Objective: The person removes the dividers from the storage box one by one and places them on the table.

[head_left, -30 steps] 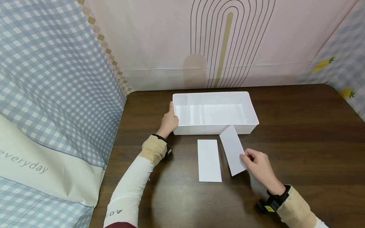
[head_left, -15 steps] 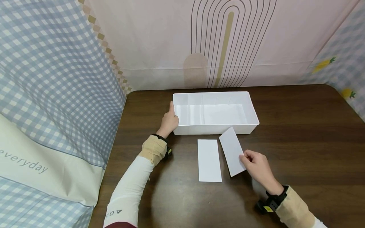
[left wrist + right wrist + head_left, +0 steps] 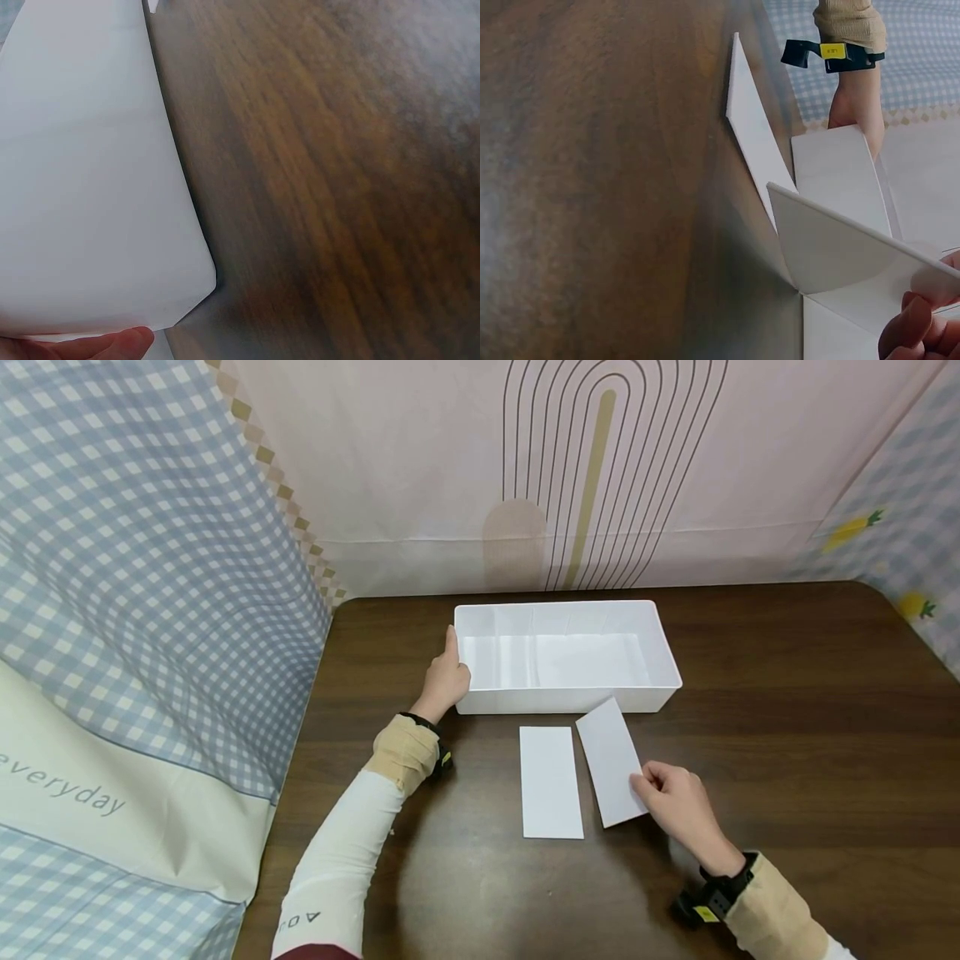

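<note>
An open white box (image 3: 525, 701) with a long rectangular shape stands near the back of the table. My left hand (image 3: 442, 679) touches its left end, index finger straight along the wall and thumb at the front corner. With thumb and fingers, my right hand (image 3: 678, 802) pinches the right edge of a thin white panel (image 3: 609, 760). This panel is tilted in front of the box, its far corner overlapping the lower front wall. A second white panel (image 3: 550, 785) lies flat to its left. In the right wrist view the held panel (image 3: 840, 259) leans up from the wood.
The dark brown wooden table (image 3: 810, 718) reaches to a pale patterned backdrop (image 3: 405, 460) behind the box. Blue checked cloth (image 3: 150, 527) hangs on the left, and similar cloth (image 3: 900, 527) shows at the right.
My right hand has come slightly toward me with the panel, whose far corner has slid lower against the box front. The left hand, box and flat panel have stayed put.
</note>
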The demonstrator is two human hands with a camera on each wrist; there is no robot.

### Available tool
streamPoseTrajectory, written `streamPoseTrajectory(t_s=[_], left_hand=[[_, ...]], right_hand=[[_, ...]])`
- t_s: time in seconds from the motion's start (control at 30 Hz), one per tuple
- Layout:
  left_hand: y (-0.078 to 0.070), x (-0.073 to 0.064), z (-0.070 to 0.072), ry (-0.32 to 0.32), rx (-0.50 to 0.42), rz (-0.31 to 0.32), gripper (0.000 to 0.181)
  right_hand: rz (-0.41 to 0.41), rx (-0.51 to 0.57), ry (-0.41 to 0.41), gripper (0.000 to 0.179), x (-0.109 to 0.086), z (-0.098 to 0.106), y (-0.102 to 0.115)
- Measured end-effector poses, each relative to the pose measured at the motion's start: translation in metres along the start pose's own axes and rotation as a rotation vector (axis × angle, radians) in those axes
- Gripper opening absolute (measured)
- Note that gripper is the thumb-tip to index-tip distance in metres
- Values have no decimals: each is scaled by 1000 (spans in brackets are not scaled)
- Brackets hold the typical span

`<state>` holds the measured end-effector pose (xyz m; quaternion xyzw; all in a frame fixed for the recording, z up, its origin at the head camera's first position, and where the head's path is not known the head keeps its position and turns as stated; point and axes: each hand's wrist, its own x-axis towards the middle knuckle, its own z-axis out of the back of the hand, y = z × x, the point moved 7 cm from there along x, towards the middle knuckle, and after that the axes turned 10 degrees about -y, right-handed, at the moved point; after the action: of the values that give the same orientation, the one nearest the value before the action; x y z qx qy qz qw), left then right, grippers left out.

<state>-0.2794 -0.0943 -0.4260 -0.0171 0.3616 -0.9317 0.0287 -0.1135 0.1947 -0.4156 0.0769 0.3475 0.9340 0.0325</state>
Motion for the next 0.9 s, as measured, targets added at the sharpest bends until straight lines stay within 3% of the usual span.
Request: streamPoseTrajectory(t_s=[0.2, 0.9], left_hand=[[0, 0, 0, -2, 0, 4, 66], [0, -1, 0, 11, 5, 29, 66]], right_hand=[[-34, -16, 54, 31, -1, -4, -6], [-78, -37, 126, 33, -4, -11, -17]])
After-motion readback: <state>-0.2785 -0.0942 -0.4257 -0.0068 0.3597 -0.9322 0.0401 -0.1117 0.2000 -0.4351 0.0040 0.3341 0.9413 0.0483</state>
